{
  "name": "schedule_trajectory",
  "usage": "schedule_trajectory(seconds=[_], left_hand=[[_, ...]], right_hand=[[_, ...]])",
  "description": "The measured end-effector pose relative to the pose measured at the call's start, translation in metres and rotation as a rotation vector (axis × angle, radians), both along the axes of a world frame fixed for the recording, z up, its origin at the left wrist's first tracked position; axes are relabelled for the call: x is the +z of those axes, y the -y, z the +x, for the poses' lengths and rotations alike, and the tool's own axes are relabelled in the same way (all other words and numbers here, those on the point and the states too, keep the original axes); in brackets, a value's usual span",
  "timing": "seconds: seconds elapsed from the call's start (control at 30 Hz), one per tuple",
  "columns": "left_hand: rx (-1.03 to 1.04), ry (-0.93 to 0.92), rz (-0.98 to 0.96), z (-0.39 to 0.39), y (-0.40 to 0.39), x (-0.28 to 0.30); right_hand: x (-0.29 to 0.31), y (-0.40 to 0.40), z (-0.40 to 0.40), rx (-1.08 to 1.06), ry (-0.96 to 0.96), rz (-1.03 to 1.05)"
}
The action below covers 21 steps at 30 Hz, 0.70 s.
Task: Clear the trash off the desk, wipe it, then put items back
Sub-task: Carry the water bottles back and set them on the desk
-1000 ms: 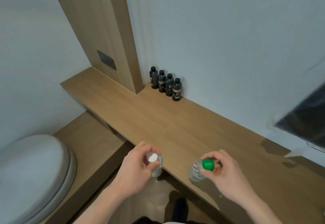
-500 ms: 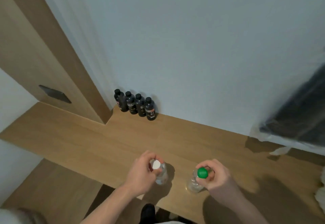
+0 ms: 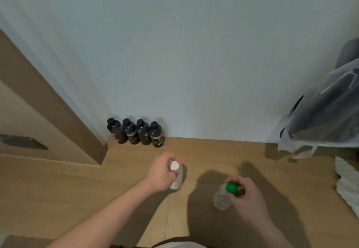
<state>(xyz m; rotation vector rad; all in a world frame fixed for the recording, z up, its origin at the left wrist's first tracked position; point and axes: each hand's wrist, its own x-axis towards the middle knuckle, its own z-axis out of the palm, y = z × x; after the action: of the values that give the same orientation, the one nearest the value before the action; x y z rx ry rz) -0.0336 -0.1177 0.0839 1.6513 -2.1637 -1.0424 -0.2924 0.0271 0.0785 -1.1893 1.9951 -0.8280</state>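
Note:
My left hand [image 3: 161,173] grips a clear bottle with a white cap [image 3: 177,177] by its neck, over the middle of the wooden desk [image 3: 77,193]. My right hand [image 3: 246,195] holds a clear bottle with a green cap [image 3: 223,198] near its top, closer to the desk's front. I cannot tell whether either bottle stands on the desk or hangs just above it. Several black bottles [image 3: 136,134] stand in a row against the wall at the back.
A wooden panel [image 3: 48,111] rises from the desk at the left. A plastic-wrapped dark item [image 3: 326,119] hangs over the desk's right end, and a white cloth [image 3: 347,183] lies at the right edge. The white wall [image 3: 174,53] backs the desk.
Both hands have carried their bottles forward over the desk, the left one farther toward the black bottles. The view has swung right, and the toilet lid at the left has left the frame.

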Motion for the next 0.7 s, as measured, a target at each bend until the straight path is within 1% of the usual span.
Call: schedule_trajectory(seconds=[0.27,0.43,0.7], left_hand=[[-0.030,-0.009,-0.072,-0.001,0.059,-0.001],[-0.016,-0.023,-0.092,-0.004,0.096,0.003],[0.029,-0.002,-0.086,-0.006,0.145,-0.001]], right_hand=[[0.002,0.027,0.010,-0.091,0.075,0.003],[0.005,0.054,0.019,-0.057,0.086,-0.027],[0.018,0.119,0.027,0.014,0.104,-0.038]])
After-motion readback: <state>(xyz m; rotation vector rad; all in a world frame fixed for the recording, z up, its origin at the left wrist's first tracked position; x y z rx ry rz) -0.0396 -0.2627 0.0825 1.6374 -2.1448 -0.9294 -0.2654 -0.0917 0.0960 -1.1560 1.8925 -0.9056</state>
